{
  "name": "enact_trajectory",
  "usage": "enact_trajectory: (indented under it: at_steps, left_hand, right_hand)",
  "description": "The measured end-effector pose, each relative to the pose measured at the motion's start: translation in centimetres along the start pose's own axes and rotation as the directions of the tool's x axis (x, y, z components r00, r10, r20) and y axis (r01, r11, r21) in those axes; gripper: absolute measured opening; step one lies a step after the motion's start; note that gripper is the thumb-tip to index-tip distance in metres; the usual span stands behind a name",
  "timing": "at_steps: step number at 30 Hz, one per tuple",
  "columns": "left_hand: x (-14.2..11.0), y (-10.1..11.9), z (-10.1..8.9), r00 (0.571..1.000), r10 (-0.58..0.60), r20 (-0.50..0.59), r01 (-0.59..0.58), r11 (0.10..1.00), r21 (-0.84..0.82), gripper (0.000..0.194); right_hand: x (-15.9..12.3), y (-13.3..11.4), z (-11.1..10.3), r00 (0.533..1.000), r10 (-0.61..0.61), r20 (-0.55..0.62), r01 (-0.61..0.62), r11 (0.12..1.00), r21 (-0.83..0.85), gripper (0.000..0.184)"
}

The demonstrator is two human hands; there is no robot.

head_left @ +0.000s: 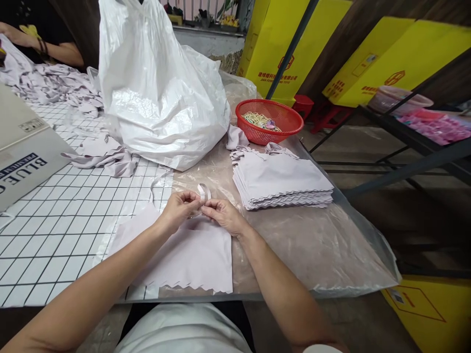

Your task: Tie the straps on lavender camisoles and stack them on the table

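The pale lilac cloth piece [200,257] lies on the table directly before the person, partly on the checked cover [62,235] and partly on the clear plastic sheet [294,250], with its wavy edge toward the body. At its upper side, a narrow strap [206,190] makes a small loop that stands up between the two hands. The left hand [184,205] has its thumb and fingers pressed together, pinching at the base of this loop; the right hand [222,213] comes from the other side and pinches just beside it, the fingertips almost meeting. Which exact bit each one grips, the fingers hide

I judge that this cloth is light, thin and soft, without stiffness of its own, so it folds easily and may slide on the smooth plastic. It does not look fragile, but the strap is thin and can twist, so it seems best to take it by the fingertips, close to where it joins the cloth, and to lift the piece by its two upper corners. To the right, the stack of similar pieces [283,182] lies near the red basket [292,117], and its loose layers could shift if pushed
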State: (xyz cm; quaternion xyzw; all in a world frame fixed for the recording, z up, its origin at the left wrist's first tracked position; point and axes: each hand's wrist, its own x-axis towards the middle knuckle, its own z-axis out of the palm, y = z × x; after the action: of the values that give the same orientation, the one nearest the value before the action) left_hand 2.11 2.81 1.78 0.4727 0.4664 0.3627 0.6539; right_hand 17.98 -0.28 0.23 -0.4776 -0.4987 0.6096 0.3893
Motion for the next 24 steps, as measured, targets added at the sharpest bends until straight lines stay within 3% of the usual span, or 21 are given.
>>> enact_trajectory:
  at_steps: [4, 7, 9, 12, 16, 18, 24]
  left_hand:
    - [-0.1, 0.3, 0.0, 0.999, 0.008, 0.031, -0.01, 0.998, 0.056, 0.04]
    - [-0.8, 0.5, -0.9, 0.993, 0.05, 0.104, -0.073, 0.97, 0.234, 0.037]
    - [-1.6, 0.4, -1.9, 0.975, 0.118, 0.188, -0.19, 0.879, 0.437, 0.033]
    - [-3.0, -0.5, -3.2, 0.927, 0.195, 0.322, -0.367, 0.651, 0.664, 0.023]
    - [-4.2, -2.6, -3.2, 0.922, 0.236, 0.305, -0.383, 0.465, 0.798, 0.015]
    - [-4.4, -3.3, -2.9, 0.929, 0.251, 0.271, -0.36, 0.45, 0.817, 0.011]
    - [-4.7, -3.8, -2.4, 0.933, 0.267, 0.24, -0.349, 0.517, 0.782, 0.012]
  right_hand:
    - [0.0, 0.1, -0.1, 1.0, 0.008, 0.0, -0.008, 0.999, 0.049, 0.033]
    - [-0.1, 0.2, -0.2, 1.0, 0.022, 0.015, -0.023, 0.997, 0.08, 0.034]
    - [-0.2, 0.2, -0.3, 0.999, 0.041, 0.026, -0.043, 0.996, 0.078, 0.034]
    - [-0.3, 0.3, -0.2, 0.996, 0.072, 0.055, -0.075, 0.996, 0.055, 0.034]
    - [-0.5, 0.7, 0.2, 0.992, 0.061, 0.11, -0.058, 0.998, -0.027, 0.028]
    - [-0.5, 0.8, 0.4, 0.99, 0.028, 0.136, -0.015, 0.996, -0.091, 0.023]
    - [-0.8, 0.9, 0.5, 0.979, -0.056, 0.196, 0.112, 0.951, -0.288, 0.013]
